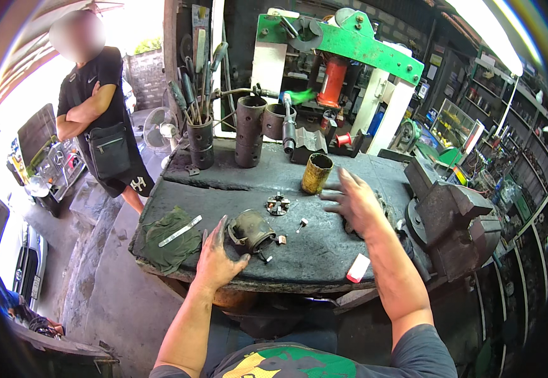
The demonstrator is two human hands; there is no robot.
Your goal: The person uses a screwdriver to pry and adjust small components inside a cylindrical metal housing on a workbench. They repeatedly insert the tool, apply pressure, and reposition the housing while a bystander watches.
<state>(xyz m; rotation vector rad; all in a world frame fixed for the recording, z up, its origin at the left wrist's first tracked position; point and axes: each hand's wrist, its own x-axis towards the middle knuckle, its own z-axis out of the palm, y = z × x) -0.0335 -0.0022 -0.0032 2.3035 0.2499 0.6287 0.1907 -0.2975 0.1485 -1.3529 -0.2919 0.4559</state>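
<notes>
A dark, cylindrical metal housing (252,230), like a motor casing, sits near the front of the dark workbench (324,264). Beside its left edge is my left hand (216,259), thumb and fingers spread; I cannot tell whether it touches the casing. My right hand (357,205) is raised over the bench with fingers apart and nothing in it, just right of a yellow, grimy can (317,174). A round brush-holder-like part (278,205) lies behind the housing. Close by are a small part with a wire (302,224) and a small copper-coloured block (281,240).
A green cloth (172,242) bearing a metal strip (180,230) lies at the left. A red-and-white box (358,268) sits near the front edge. A big vise (453,220) stands right; tool-filled metal tubes (200,145) and a green press (343,41) stand behind. A person (101,113) stands left, arms crossed.
</notes>
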